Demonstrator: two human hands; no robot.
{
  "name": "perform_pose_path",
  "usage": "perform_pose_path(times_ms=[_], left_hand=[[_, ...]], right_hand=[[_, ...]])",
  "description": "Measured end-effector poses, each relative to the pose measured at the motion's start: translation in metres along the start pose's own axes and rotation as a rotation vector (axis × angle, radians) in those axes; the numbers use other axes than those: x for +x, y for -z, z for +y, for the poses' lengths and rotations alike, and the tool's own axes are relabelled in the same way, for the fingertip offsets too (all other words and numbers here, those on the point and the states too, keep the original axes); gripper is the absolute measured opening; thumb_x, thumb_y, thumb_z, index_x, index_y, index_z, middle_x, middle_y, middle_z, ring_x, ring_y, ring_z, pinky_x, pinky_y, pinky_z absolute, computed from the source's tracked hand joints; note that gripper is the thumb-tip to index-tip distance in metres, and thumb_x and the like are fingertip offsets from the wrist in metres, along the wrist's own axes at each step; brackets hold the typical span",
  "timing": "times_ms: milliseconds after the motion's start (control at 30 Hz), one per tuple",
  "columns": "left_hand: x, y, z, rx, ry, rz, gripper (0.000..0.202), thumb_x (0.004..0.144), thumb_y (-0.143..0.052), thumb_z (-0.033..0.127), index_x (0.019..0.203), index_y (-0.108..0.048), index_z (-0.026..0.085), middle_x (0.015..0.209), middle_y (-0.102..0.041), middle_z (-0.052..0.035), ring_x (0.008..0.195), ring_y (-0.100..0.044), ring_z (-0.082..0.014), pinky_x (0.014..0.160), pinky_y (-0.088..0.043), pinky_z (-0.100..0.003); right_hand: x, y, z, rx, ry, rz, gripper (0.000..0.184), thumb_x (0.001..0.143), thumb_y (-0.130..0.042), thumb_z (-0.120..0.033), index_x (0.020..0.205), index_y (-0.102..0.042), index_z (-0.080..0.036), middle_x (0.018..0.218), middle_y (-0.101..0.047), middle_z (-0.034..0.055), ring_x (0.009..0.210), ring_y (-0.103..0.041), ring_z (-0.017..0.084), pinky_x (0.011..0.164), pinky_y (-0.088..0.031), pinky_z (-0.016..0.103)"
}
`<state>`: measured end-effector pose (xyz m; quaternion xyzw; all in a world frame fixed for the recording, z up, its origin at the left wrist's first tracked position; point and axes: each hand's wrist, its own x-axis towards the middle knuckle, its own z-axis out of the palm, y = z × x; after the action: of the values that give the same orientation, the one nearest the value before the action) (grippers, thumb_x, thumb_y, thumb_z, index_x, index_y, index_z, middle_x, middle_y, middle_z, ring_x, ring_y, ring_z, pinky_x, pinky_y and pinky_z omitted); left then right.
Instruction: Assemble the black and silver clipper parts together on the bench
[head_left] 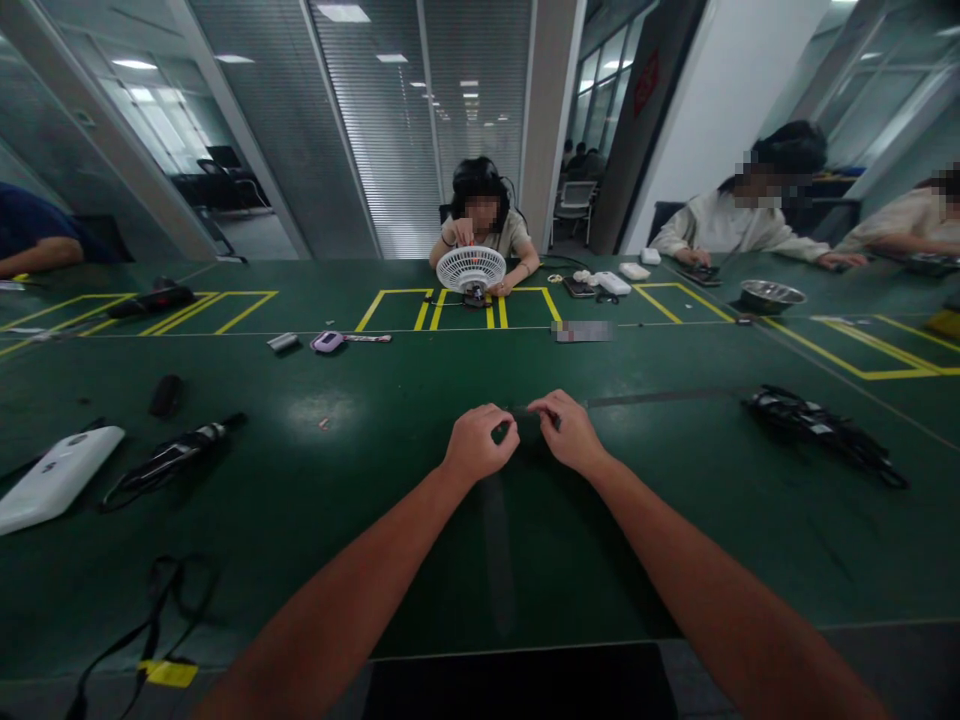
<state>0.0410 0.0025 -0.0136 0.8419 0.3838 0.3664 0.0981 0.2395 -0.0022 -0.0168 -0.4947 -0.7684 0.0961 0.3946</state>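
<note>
Both my forearms reach over the green table (420,380), and the two hands are close together near its middle. My left hand (482,442) is curled, thumb and forefinger meeting in a ring. Just to its right, my right hand (568,432) is also closed, its fingertips pinched and pointing toward the left hand. A narrow gap separates them. Whatever the fingertips hold, if anything, is too small and dark to make out. A dull dark strip (675,397) runs along the tabletop to the right of the hands, and another strip (496,550) lies between my forearms.
Bundled black umbrellas or cables lie left (176,452) and right (825,430). A white case (64,478) and black strap (154,610) are at left. Across the table, a person (487,215) handles a white fan (471,270); a metal bowl (772,296) stands right, near other people.
</note>
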Motion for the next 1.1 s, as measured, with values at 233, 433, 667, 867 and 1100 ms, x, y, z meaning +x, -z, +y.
perform_pose_path(times_ms=[233, 433, 667, 867, 1100], left_hand=[[0.0, 0.0, -0.009, -0.031, 0.063, -0.008, 0.024, 0.09, -0.05, 0.026, 0.075, -0.066, 0.017, 0.072, -0.064, -0.0042, 0.067, -0.057, -0.0155, 0.065, -0.046, -0.03], [0.001, -0.003, -0.011, -0.063, 0.055, -0.065, 0.022, 0.09, -0.051, 0.029, 0.079, -0.067, 0.018, 0.078, -0.067, -0.0045, 0.072, -0.059, -0.0169, 0.068, -0.047, -0.031], [0.002, -0.006, -0.01, -0.053, 0.066, -0.071, 0.026, 0.09, -0.05, 0.034, 0.08, -0.069, 0.018, 0.077, -0.069, -0.0047, 0.071, -0.059, -0.0175, 0.071, -0.046, -0.033], [0.0, -0.004, -0.012, -0.065, 0.052, -0.076, 0.034, 0.094, -0.045, 0.037, 0.077, -0.068, 0.018, 0.075, -0.068, -0.0043, 0.069, -0.058, -0.0169, 0.074, -0.046, -0.034], [-0.002, -0.002, -0.01, -0.082, 0.025, -0.083, 0.028, 0.093, -0.049, 0.035, 0.082, -0.069, 0.017, 0.086, -0.067, -0.006, 0.082, -0.059, -0.0185, 0.079, -0.048, -0.035]], right_hand=[[0.003, 0.105, 0.069, -0.609, -0.432, 0.205, 0.046, 0.08, -0.052, -0.017, 0.126, -0.056, -0.017, 0.116, -0.054, 0.0167, 0.109, -0.048, 0.029, 0.088, -0.04, 0.043], [-0.035, 0.21, 0.135, -0.901, -1.001, 0.085, 0.063, 0.085, -0.053, -0.04, 0.141, -0.04, -0.015, 0.132, -0.041, 0.0304, 0.123, -0.036, 0.042, 0.083, -0.033, 0.053], [-0.076, 0.243, 0.175, -0.915, -1.209, 0.04, 0.057, 0.075, -0.065, -0.041, 0.127, -0.056, -0.017, 0.118, -0.05, 0.0317, 0.119, -0.045, 0.042, 0.079, -0.034, 0.055], [-0.081, 0.238, 0.182, -0.924, -1.154, 0.051, 0.049, 0.074, -0.065, -0.032, 0.12, -0.06, -0.018, 0.112, -0.055, 0.0284, 0.11, -0.052, 0.042, 0.073, -0.037, 0.053], [-0.086, 0.24, 0.188, -0.985, -1.085, 0.098, 0.053, 0.073, -0.064, -0.037, 0.123, -0.062, -0.02, 0.099, -0.061, 0.0234, 0.09, -0.062, 0.035, 0.06, -0.038, 0.041]])
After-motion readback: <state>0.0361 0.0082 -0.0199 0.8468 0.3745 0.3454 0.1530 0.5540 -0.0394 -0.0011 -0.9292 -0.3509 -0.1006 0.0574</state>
